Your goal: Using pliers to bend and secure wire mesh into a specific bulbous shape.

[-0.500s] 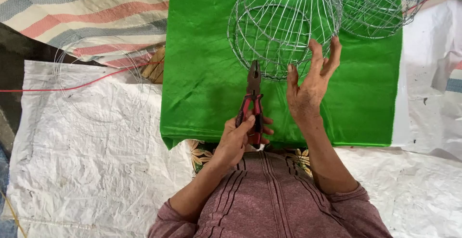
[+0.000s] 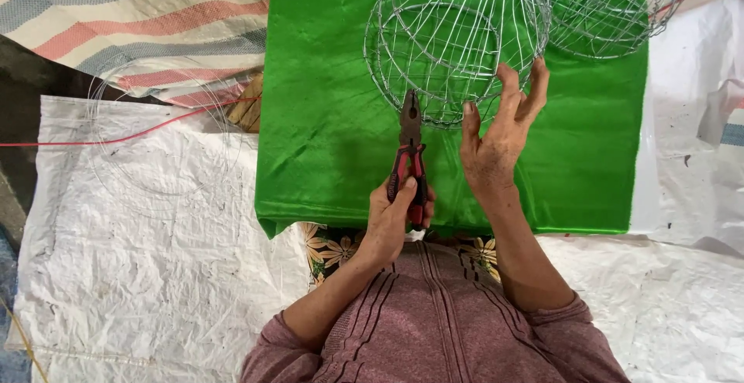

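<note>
- The round wire cage (image 2: 457, 38) is resting on the green cloth (image 2: 325, 120), just above both hands.
- The right hand (image 2: 496, 139) is standing open, its fingers (image 2: 511, 89) spread and touching the lower edge of the cage, grasping nothing.
- The left hand (image 2: 399, 212) is clenching the red-and-black handles of the pliers (image 2: 409, 151); the metal nose is pointing up and almost reaching the cage wires.
- A second wire cage (image 2: 604, 15) is lying up and right of the right fingers.
- A thin red wire (image 2: 116, 135) is running over the white woven sheet (image 2: 155, 274), far left of the left fingers.
</note>
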